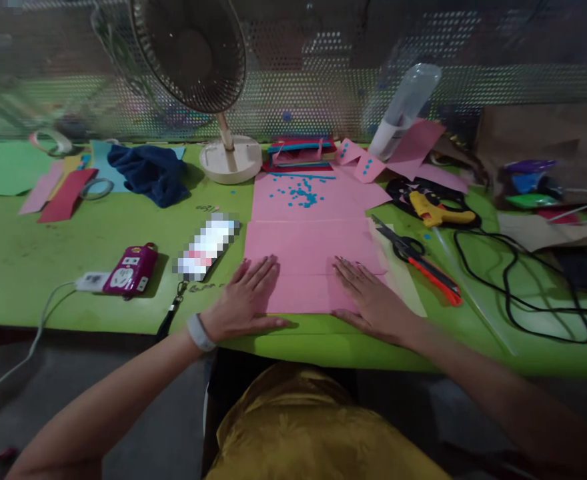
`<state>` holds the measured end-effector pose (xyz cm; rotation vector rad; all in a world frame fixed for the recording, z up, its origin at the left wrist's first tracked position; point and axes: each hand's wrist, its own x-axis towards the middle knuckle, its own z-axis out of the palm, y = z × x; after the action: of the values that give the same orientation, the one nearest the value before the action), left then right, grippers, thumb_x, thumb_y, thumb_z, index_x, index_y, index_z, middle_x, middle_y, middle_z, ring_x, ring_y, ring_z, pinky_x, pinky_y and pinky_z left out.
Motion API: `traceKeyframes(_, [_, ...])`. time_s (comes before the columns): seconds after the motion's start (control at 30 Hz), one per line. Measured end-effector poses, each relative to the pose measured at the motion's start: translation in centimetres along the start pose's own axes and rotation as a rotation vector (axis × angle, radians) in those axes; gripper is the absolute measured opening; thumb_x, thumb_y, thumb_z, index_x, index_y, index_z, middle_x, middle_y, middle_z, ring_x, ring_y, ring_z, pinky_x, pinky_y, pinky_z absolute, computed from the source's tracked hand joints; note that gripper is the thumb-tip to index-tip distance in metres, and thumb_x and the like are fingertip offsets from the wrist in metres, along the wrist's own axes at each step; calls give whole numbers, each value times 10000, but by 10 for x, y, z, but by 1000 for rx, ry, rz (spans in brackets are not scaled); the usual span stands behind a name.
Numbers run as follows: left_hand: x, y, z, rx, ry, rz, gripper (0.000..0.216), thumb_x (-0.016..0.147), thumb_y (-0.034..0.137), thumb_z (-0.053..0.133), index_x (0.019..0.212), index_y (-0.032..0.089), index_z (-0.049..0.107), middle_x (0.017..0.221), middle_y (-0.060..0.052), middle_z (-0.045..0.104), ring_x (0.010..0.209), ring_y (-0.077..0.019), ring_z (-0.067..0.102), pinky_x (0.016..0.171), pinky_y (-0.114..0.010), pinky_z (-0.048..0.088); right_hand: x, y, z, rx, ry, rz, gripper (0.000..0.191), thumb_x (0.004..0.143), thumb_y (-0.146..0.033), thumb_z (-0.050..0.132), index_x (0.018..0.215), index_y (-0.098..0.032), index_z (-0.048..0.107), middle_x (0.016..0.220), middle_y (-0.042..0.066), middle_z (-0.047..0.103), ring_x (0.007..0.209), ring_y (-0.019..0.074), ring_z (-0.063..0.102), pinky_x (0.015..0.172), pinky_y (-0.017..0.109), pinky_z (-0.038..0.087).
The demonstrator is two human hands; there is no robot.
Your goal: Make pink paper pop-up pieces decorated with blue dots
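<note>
A creased sheet of pink paper [303,253] lies in front of me near the table's front edge. My left hand [246,297] rests flat on its left side, fingers stretched out and thumb along the near edge. On its right side lies my right hand [373,303], also flat with fingers extended. Neither hand grips anything. Beyond this sheet is more pink paper with small blue paper bits [306,194] scattered over it. Black-handled scissors [403,247] and an orange box cutter [436,280] sit to the right of the paper.
A phone [207,247] and a purple power bank [131,270] with a white cable lie left. At the back stand a fan [231,160] and a clear plastic bottle [408,100]. A yellow glue gun [436,212] and black cord [511,280] occupy the right. A blue cloth [151,173] lies back left.
</note>
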<state>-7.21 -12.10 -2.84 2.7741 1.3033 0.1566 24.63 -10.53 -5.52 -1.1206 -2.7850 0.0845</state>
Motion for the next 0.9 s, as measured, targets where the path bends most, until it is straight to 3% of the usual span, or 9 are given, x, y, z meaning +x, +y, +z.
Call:
traceKeyframes(0.2, [-37, -21, 0, 76, 39, -80, 1035, 843, 793, 379, 1584, 144, 63, 1609, -167, 261, 1484, -293, 275, 1224, -487, 143, -35, 19, -5, -40, 1, 140, 864, 974, -598, 350, 1582, -97, -7, 1608, 194, 241, 1502, 283, 209, 1200, 512, 274])
traceKeyframes(0.3, [-43, -25, -6, 109, 94, -87, 991, 876, 763, 351, 1587, 163, 11, 1603, -159, 285, 1476, -295, 293, 1222, -491, 154, -39, 19, -14, -56, 14, 206, 882, 962, -623, 352, 1577, -59, 67, 1587, 232, 271, 1492, 308, 236, 1182, 529, 301])
traceKeyframes(0.43, [-13, 0, -12, 110, 223, -127, 989, 885, 750, 344, 1586, 145, -3, 1617, -173, 237, 1501, -319, 211, 1230, -528, 72, -8, -5, -25, -13, 80, 134, 787, 980, -539, 381, 1563, -53, 174, 1601, 214, 246, 1509, 285, 184, 1211, 508, 250])
traceKeyframes(0.53, [25, 31, -4, 42, 217, 25, 1035, 851, 803, 308, 1583, 117, 51, 1607, -189, 253, 1501, -298, 225, 1237, -499, 65, 27, -27, -19, 9, 28, -7, 692, 978, -446, 412, 1506, -8, 319, 1585, 231, 276, 1506, 294, 194, 1224, 503, 215])
traceKeyframes(0.63, [50, 49, 12, -25, 169, 57, 1084, 823, 835, 285, 1568, 64, 126, 1584, -218, 291, 1502, -307, 218, 1231, -504, 79, 50, -39, -5, -1, -52, -101, 671, 937, -407, 499, 1434, 37, 422, 1517, 274, 387, 1470, 326, 286, 1224, 494, 219])
traceKeyframes(0.77, [52, 45, 25, -76, 112, 69, 1081, 840, 817, 296, 1569, 52, 67, 1599, -229, 239, 1513, -300, 180, 1221, -494, 139, 55, -39, 2, 13, -77, -101, 700, 959, -472, 463, 1428, 46, 424, 1508, 282, 395, 1456, 329, 317, 1214, 484, 246])
traceKeyframes(0.9, [38, 30, 23, -38, 106, 59, 1101, 829, 821, 328, 1570, 51, 64, 1596, -246, 237, 1512, -324, 167, 1214, -507, 160, 40, -32, -7, 36, -66, -43, 797, 967, -565, 399, 1482, 40, 339, 1568, 262, 288, 1480, 320, 264, 1220, 480, 236])
